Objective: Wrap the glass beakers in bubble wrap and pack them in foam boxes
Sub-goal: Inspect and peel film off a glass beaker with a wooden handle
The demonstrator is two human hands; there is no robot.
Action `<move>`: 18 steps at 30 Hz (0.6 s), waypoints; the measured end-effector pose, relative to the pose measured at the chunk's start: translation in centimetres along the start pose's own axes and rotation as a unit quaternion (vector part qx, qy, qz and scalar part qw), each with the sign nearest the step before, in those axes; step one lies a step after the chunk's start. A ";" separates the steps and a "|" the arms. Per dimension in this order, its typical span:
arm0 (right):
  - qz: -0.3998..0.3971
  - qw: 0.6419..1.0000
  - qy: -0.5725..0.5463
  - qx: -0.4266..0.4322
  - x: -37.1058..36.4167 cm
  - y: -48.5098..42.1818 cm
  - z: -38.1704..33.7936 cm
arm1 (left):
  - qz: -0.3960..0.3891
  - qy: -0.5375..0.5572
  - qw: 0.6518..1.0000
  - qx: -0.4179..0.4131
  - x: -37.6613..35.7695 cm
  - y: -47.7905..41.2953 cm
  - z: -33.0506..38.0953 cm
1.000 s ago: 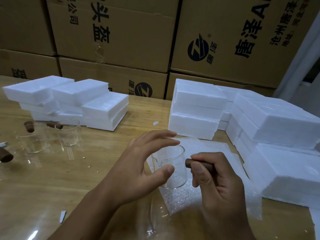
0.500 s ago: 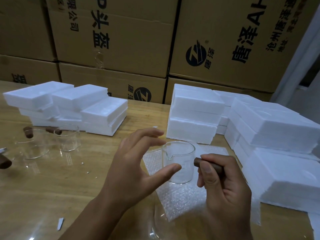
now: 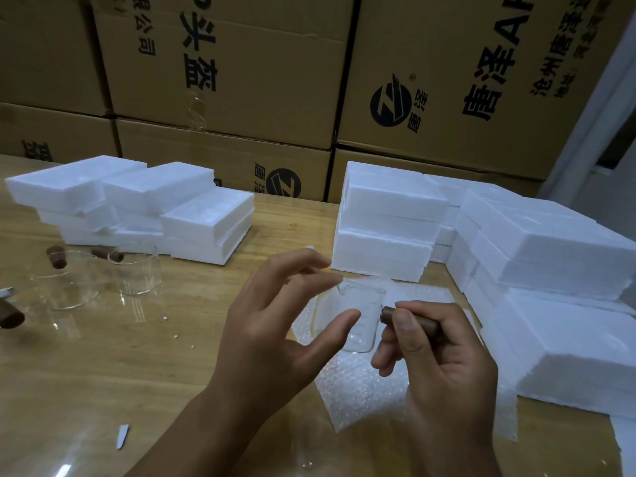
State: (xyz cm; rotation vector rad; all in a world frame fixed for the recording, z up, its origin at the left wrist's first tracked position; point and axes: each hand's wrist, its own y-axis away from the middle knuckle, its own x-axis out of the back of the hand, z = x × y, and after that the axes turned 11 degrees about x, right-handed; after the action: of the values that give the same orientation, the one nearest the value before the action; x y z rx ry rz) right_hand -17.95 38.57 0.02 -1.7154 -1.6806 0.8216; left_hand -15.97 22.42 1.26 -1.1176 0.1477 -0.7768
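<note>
A small clear glass beaker (image 3: 361,315) with a brown wooden handle (image 3: 413,320) stands over a sheet of bubble wrap (image 3: 361,383) on the wooden table. My right hand (image 3: 444,366) grips the handle. My left hand (image 3: 278,325) hovers just left of the beaker, fingers spread and curved, thumb near the glass wall, holding nothing. Two more handled glass beakers (image 3: 137,270) (image 3: 65,280) stand at the left. White foam boxes are stacked at the back left (image 3: 192,218) and at the right (image 3: 557,270).
Tall cardboard cartons (image 3: 275,80) wall off the back of the table. Another brown handle (image 3: 10,315) pokes in at the far left edge. Small foam crumbs and a white scrap (image 3: 122,435) lie on the wood. A clear glass rim shows at the bottom edge.
The beaker in my right hand has shifted slightly right and farther from me over the bubble wrap. My left hand stays spread beside it, fingers a little wider.
</note>
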 end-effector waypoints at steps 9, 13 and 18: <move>-0.001 1.000 0.010 -0.013 -0.1 0.0 -0.4 | -0.011 0.008 1.000 -0.018 -0.1 0.1 -0.2; -0.012 0.999 0.032 0.004 -0.1 0.1 -0.4 | -0.029 0.015 0.999 -0.023 -0.1 0.1 -0.3; -0.022 0.998 0.064 0.019 -0.2 0.3 -0.3 | -0.037 0.003 0.999 -0.033 -0.1 0.2 -0.5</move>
State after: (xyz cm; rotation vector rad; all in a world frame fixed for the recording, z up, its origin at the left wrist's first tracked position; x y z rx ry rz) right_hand -17.54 38.37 0.00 -1.6636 -1.6016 0.7029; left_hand -16.14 22.17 0.82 -1.1881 0.1391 -0.8457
